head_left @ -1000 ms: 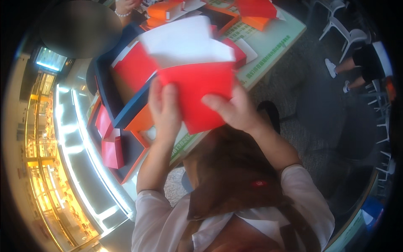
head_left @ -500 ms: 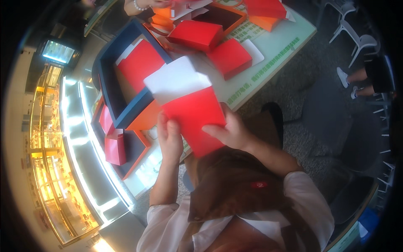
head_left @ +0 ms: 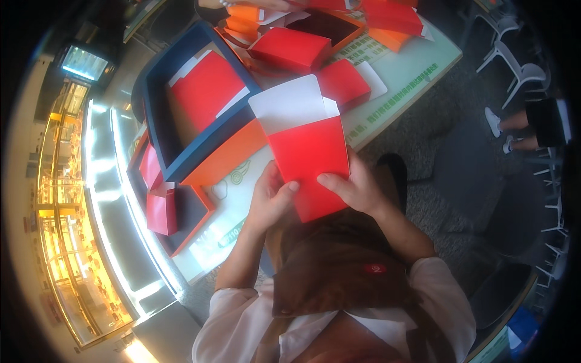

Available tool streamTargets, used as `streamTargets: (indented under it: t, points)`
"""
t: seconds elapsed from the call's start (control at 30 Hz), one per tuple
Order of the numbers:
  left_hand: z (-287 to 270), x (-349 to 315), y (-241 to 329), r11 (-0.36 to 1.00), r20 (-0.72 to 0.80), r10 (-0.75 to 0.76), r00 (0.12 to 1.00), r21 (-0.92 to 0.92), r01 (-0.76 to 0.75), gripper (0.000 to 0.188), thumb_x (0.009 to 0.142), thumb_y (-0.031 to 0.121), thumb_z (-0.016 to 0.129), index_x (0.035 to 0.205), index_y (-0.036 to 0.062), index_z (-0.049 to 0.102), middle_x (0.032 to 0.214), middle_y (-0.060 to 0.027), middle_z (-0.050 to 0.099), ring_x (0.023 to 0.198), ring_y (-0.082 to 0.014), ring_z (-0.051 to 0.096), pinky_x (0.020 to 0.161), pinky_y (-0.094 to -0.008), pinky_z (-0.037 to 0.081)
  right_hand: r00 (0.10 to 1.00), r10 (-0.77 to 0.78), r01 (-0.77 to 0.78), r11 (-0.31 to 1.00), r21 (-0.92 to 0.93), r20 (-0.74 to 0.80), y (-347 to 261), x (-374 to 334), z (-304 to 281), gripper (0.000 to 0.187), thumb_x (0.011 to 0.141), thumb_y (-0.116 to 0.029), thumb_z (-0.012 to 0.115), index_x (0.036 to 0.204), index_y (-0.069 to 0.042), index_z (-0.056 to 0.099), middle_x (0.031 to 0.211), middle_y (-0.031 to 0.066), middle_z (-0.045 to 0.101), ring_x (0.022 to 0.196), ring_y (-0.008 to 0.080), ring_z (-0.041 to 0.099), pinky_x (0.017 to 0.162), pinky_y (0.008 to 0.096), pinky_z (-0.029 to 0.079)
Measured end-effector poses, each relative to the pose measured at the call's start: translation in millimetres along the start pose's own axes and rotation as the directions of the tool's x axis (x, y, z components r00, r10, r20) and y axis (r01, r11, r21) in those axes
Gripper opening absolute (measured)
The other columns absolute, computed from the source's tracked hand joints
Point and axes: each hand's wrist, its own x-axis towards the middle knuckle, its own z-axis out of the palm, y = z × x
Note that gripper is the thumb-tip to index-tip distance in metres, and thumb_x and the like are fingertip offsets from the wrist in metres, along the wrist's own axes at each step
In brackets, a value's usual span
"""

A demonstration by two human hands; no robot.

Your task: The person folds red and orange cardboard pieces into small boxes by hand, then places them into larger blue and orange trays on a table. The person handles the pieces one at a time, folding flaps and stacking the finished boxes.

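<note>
A red paper box (head_left: pixel 310 160) with its white-lined flap folded out at the far end is held up in front of me. My left hand (head_left: pixel 273 196) grips its left edge, thumb on the red face. On the right edge, my right hand (head_left: pixel 358 184) does the same, its thumb lying across the front. Beyond the flap, another red box (head_left: pixel 344 83) with a white flap lies on the table. To the left, a blue-rimmed open box (head_left: pixel 209 145) holds flat red pieces (head_left: pixel 207 91) with white edges.
More red boxes (head_left: pixel 290 48) and an orange tray (head_left: pixel 348 35) crowd the far end of the pale table (head_left: pixel 417 78). At the left, an orange-edged dark tray (head_left: pixel 196 212) holds pink-red boxes (head_left: pixel 161 210). A co-worker's hand (head_left: pixel 260 5) shows at the top. White chairs (head_left: pixel 517 63) stand right.
The red box in my hands has moved right and become more upright. My left hand has shifted right with it, and the co-worker's hand has moved right at the top.
</note>
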Motion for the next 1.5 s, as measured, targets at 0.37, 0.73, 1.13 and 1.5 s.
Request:
streamTargets:
  t: [0.37, 0.73, 1.13, 1.5]
  points:
    - [-32, -42, -12, 0.997, -0.108, 0.080, 0.991, 0.023, -0.078, 0.082, 0.095, 0.043, 0.077, 0.152, -0.0050, 0.042, 0.144, -0.0134, 0.059, 0.134, -0.0233, 0.056, 0.113, -0.0387, 0.043, 0.994, -0.091, 0.066, 0.938, -0.342, -0.060, -35, 48, -45, 0.057, 0.094, -0.024, 0.079, 0.140, 0.001, 0.057, 0.120, 0.0120, 0.069, 0.111, 0.0204, 0.067, 0.095, 0.0351, 0.054]
    - [-29, -37, -12, 0.994, -0.083, 0.106, 0.991, 0.029, -0.104, 0.072, 0.097, 0.035, 0.076, 0.148, -0.0054, 0.046, 0.140, -0.0131, 0.060, 0.132, -0.0221, 0.056, 0.112, -0.0381, 0.043, 0.985, -0.171, 0.073, 0.209, -0.975, 0.037, -37, 194, -44, 0.093, 0.084, -0.055, 0.081, 0.153, -0.002, 0.047, 0.159, 0.0263, 0.041, 0.145, 0.0393, 0.046, 0.117, 0.0471, 0.042]
    - [-24, -34, -6, 0.991, -0.073, 0.132, 0.989, 0.040, -0.130, 0.061, 0.097, 0.028, 0.073, 0.144, -0.0046, 0.049, 0.134, -0.0109, 0.061, 0.126, -0.0188, 0.057, 0.108, -0.0364, 0.045, 0.975, -0.221, 0.092, 0.394, -0.915, 0.003, -36, 186, -58, 0.082, 0.087, -0.052, 0.077, 0.148, -0.003, 0.053, 0.145, 0.0242, 0.055, 0.132, 0.0366, 0.058, 0.107, 0.0454, 0.051]
    - [-23, -34, -3, 0.991, -0.071, 0.116, 0.991, 0.073, -0.111, 0.059, 0.096, 0.024, 0.072, 0.143, -0.0045, 0.050, 0.132, -0.0116, 0.063, 0.122, -0.0179, 0.058, 0.105, -0.0355, 0.046, 0.972, -0.104, 0.121, 0.990, 0.072, -0.208, -56, 108, -93, 0.061, 0.103, -0.033, 0.062, 0.149, 0.005, 0.048, 0.145, 0.0148, 0.058, 0.130, 0.0227, 0.058, 0.112, 0.0374, 0.043]
